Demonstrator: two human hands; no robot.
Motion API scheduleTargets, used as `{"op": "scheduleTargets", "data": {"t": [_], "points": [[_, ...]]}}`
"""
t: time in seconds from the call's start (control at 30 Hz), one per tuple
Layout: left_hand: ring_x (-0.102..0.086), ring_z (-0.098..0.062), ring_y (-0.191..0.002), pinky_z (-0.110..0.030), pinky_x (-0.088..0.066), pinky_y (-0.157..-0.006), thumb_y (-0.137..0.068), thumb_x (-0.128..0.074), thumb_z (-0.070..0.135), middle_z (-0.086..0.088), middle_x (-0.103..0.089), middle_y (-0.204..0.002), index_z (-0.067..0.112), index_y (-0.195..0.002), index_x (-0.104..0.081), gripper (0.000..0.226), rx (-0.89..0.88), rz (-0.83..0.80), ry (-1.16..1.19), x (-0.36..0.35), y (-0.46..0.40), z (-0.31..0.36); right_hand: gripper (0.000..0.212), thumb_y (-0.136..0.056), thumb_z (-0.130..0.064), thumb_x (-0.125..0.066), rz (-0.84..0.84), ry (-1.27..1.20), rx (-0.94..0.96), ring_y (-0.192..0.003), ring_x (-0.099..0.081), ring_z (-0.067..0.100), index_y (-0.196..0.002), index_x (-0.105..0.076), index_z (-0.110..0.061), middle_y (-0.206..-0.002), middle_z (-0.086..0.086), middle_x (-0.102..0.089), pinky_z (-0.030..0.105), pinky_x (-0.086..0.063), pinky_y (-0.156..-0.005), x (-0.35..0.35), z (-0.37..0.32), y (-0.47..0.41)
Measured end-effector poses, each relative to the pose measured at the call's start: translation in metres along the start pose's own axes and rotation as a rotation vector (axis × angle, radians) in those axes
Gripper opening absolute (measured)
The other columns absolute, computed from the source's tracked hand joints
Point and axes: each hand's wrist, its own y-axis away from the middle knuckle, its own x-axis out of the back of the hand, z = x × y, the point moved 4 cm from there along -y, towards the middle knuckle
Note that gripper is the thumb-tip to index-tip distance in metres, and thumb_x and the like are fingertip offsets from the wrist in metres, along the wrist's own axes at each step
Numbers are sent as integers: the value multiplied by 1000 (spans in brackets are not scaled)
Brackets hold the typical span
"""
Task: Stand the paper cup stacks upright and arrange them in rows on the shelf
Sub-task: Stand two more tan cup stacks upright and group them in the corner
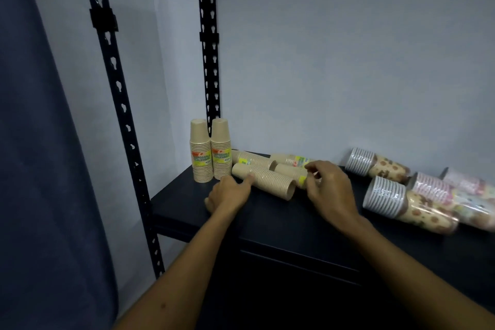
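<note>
Cups in wrapped stacks lie and stand on a dark shelf (pixel 267 225), seen from the head camera looking down over both forearms.

At the back left corner, two tan stacks (pixel 210 151) stand upright side by side, touching each other, just in front of a black slotted post (pixel 209 43). A second slotted post (pixel 117 104) rises at the shelf's near left corner.

Just right of the upright pair, four more tan stacks lie on their sides in a loose cluster. The nearest tan stack (pixel 265 181) lies with its open end toward the right and front. The person's left hand (pixel 227 194) rests on the shelf beside it, fingers loosely extended, with one fingertip touching the stack's side; it grips nothing. The right hand (pixel 330 190) sits over another lying tan stack (pixel 290 172), its fingers curled at that stack's labelled end, and appears to pinch the wrapper there, though the hand hides the contact itself.

Further right, well apart from the tan cluster, several patterned stacks lie on their sides: two with brown spots (pixel 396 199) and grey-striped rims, and pink-striped ones (pixel 439 189) behind them near the frame's edge.

A pale wall (pixel 334 48) backs the shelf, and a dark blue curtain (pixel 40 169) hangs at the left.
</note>
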Motion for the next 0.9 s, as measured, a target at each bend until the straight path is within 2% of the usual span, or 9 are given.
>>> {"op": "scheduleTargets", "data": {"t": [0.1,0.23,0.37,0.53,0.6,0.67,0.73,0.8,0.9], "points": [[-47,-33,-123,-49,-26,-106,-78,-38,78,-10,-57,-128,15,-122,-56,79,65,-44,-8,-15,5,19,35,-85,-24,-55,-238,301,-30,-106,-57,32,-116,-60,-10,-117,11,-63,42,-48,-86,1,22,-10],[-41,-31,-127,-50,-22,-105,-70,-38,85,-10,-56,-130,13,-122,-57,91,131,-40,-82,-28,7,32,38,-88,-39,-51,-443,456,-28,-104,-56,33,-116,-52,-13,-118,11,-60,42,-47,-80,-4,32,-8],[-43,-30,-124,-47,-25,-100,-71,-46,77,-9,-58,-125,14,-116,-59,79,155,1,-33,-29,10,35,37,-87,-18,-53,-442,378,-7,-104,-55,34,-123,-51,-12,-120,13,-58,43,-49,-82,0,33,-3],[-51,-33,-116,-44,-33,-102,-64,-58,63,-7,-59,-119,12,-110,-55,68,125,-71,246,-22,12,26,30,-78,-7,-57,-433,261,-52,-97,-59,32,-108,-60,-12,-106,11,-65,42,-50,-78,12,33,8],[-60,-31,-99,-40,-49,-85,-61,-66,49,-11,-63,-112,8,-105,-54,61,119,-109,433,-18,12,23,34,-78,-7,-59,-398,218,-87,-101,-60,33,-112,-63,-12,-108,12,-66,42,-50,-83,17,32,13],[-64,-27,-85,-30,-49,-60,-74,-71,29,-15,-65,-105,0,-112,-57,50,117,-190,524,-16,15,22,44,-80,-7,-63,-336,143,-162,-110,-58,30,-123,-61,-12,-118,11,-65,38,-47,-94,21,32,18],[-64,-23,-77,-26,-46,-53,-81,-71,16,-16,-66,-104,-2,-118,-56,44,111,-265,611,-16,20,21,47,-81,-9,-68,-260,15,-264,-115,-57,26,-128,-60,-10,-124,10,-64,32,-43,-99,25,32,22],[-65,-20,-79,-26,-48,-53,-83,-70,8,-14,-66,-108,-1,-125,-53,46,84,-278,754,-16,29,25,45,-81,-11,-71,-191,-155,-373,-113,-60,23,-125,-62,-8,-121,8,-66,31,-44,-100,26,32,29],[-63,-14,-88,-27,-52,-71,-80,-67,-7,-1,-65,-109,4,-129,-50,53,-50,-213,892,-15,42,37,40,-81,-11,-73,-111,-395,-484,-105,-63,18,-121,-64,-11,-113,5,-69,39,-49,-98,18,35,40]]}}
